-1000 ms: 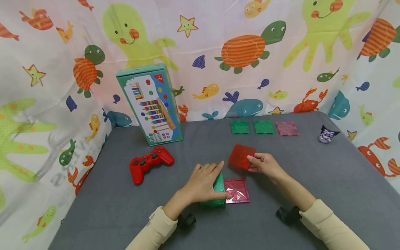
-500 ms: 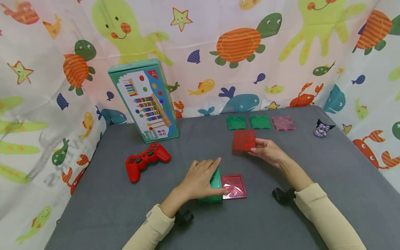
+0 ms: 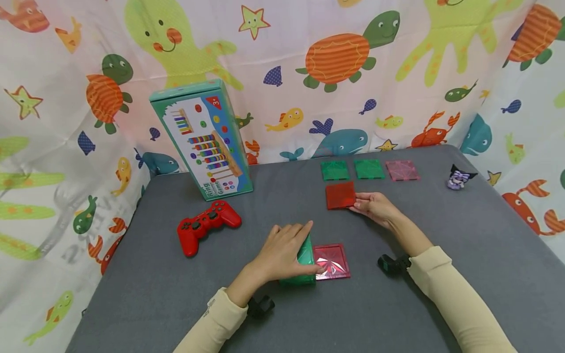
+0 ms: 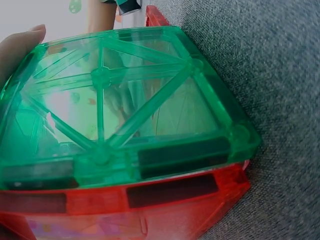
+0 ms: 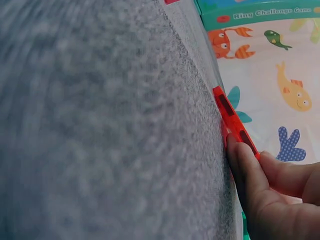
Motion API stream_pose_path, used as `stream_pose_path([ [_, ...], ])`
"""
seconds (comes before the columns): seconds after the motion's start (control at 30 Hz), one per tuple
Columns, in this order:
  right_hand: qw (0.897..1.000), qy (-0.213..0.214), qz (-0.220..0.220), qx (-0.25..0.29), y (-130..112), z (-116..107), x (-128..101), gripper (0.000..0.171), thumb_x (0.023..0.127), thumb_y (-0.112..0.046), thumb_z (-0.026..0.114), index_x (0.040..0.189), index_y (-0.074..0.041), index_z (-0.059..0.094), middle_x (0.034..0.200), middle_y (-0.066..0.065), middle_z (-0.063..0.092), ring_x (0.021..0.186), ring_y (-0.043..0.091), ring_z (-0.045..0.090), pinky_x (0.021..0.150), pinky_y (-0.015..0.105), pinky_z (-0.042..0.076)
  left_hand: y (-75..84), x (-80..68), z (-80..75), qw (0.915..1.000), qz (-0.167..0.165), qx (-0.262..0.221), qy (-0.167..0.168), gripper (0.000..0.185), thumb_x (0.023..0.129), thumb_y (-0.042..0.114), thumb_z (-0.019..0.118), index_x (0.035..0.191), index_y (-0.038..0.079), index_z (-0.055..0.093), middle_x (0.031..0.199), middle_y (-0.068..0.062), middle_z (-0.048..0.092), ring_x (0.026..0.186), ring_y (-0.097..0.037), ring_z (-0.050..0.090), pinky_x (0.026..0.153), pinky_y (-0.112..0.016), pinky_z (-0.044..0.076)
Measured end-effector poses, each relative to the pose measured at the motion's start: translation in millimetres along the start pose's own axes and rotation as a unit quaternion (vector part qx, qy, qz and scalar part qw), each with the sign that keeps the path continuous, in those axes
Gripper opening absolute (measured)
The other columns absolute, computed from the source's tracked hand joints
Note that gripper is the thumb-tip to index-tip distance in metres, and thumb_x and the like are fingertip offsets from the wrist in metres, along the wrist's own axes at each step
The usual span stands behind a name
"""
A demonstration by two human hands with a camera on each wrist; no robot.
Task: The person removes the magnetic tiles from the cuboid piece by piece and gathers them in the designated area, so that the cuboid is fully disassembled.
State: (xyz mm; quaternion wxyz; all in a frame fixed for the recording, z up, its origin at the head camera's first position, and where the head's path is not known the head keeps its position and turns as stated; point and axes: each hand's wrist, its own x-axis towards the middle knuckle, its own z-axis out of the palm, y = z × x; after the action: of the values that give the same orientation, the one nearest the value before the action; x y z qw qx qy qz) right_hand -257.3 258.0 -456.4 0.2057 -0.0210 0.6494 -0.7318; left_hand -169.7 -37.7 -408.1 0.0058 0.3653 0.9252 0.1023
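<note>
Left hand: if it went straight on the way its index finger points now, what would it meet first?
In the head view, the left hand points toward the red tile held by the right hand, so probably that tile, though depth is unclear.

gray table [image 3: 132, 304], box [image 3: 207, 147] standing back left, red gamepad [image 3: 207, 225] just in front, two green tiles [image 3: 335, 170] plus pink tile [image 3: 402, 170] in a row way back, figurine [image 3: 459, 178] off right, magenta tile [image 3: 334, 262] beside green block [image 3: 305, 257]

Gray table [image 3: 141, 289], pale hanging cloth [image 3: 278, 49] behind, colorful sea-animal prints [image 3: 337, 58]
</note>
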Motion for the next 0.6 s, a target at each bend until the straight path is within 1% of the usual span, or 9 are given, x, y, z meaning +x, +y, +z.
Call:
stream_pose_path([
  [0.1, 1.0, 0.02, 0.005, -0.013, -0.4, 0.5, 0.6, 0.052, 0.094, 0.009, 0.032, 0.14, 0.014, 0.007, 0.147, 0.032, 0.013, 0.094, -0.002, 0.056, 0.096, 0.03, 0.04, 0.2, -0.3, -0.2, 1.0, 0.0, -0.001, 0.001, 0.096, 0.071, 0.073, 0.054, 0.143, 0.014, 0.032, 0.13, -0.003, 0.051, 0.113, -0.018, 0.049, 0.084, -0.037, 0.035],
  [0.2, 0.999, 0.037, 0.003, -0.038, -0.7, 0.8, 1.7, 0.052, 0.094, 0.009, 0.034, 0.14, 0.015, 0.01, 0.144, 0.034, 0.017, 0.092, -0.002, 0.057, 0.093, 0.03, 0.042, -0.1, -0.3, -0.1, 1.0, 0.004, 0.001, 0.004, 0.096, 0.071, 0.072, 0.054, 0.143, 0.014, 0.031, 0.131, -0.003, 0.051, 0.113, -0.018, 0.049, 0.084, -0.037, 0.035],
  [0.37, 0.994, 0.06, 0.002, -0.096, -2.7, 0.8, 1.0, 0.049, 0.094, 0.005, 0.041, 0.137, 0.018, 0.02, 0.132, 0.039, 0.037, 0.084, 0.002, 0.064, 0.083, 0.025, 0.049, -1.1, -0.2, 1.7, 0.9999, 0.009, 0.007, 0.006, 0.096, 0.072, 0.072, 0.053, 0.144, 0.014, 0.03, 0.132, -0.002, 0.05, 0.114, -0.017, 0.049, 0.084, -0.037, 0.035],
  [0.47, 0.988, 0.069, 0.011, -0.136, -5.5, 0.6, -2.7, 0.05, 0.094, 0.001, 0.046, 0.136, 0.016, 0.025, 0.12, 0.033, 0.053, 0.079, 0.002, 0.065, 0.077, 0.022, 0.051, -1.4, -0.2, 2.1, 0.9999, 0.008, 0.006, 0.006, 0.096, 0.072, 0.073, 0.053, 0.144, 0.014, 0.031, 0.132, -0.002, 0.05, 0.114, -0.018, 0.049, 0.084, -0.038, 0.035],
  [0.53, 0.984, 0.07, 0.015, -0.161, -7.1, 0.5, -5.0, 0.05, 0.094, -0.002, 0.047, 0.137, 0.015, 0.027, 0.116, 0.029, 0.057, 0.079, 0.003, 0.066, 0.076, 0.022, 0.051, -1.4, -0.4, 1.6, 0.9999, 0.007, 0.005, 0.005, 0.095, 0.072, 0.072, 0.054, 0.144, 0.014, 0.031, 0.132, -0.003, 0.05, 0.114, -0.018, 0.049, 0.085, -0.038, 0.035],
  [0.6, 0.98, 0.072, 0.018, -0.186, -8.9, 1.6, -7.9, 0.051, 0.094, -0.005, 0.048, 0.137, 0.013, 0.028, 0.115, 0.028, 0.057, 0.08, 0.004, 0.066, 0.076, 0.023, 0.052, -1.3, -0.7, 1.0, 1.0, 0.006, 0.002, 0.003, 0.095, 0.072, 0.072, 0.054, 0.144, 0.014, 0.03, 0.132, -0.003, 0.05, 0.114, -0.018, 0.049, 0.085, -0.038, 0.034],
])
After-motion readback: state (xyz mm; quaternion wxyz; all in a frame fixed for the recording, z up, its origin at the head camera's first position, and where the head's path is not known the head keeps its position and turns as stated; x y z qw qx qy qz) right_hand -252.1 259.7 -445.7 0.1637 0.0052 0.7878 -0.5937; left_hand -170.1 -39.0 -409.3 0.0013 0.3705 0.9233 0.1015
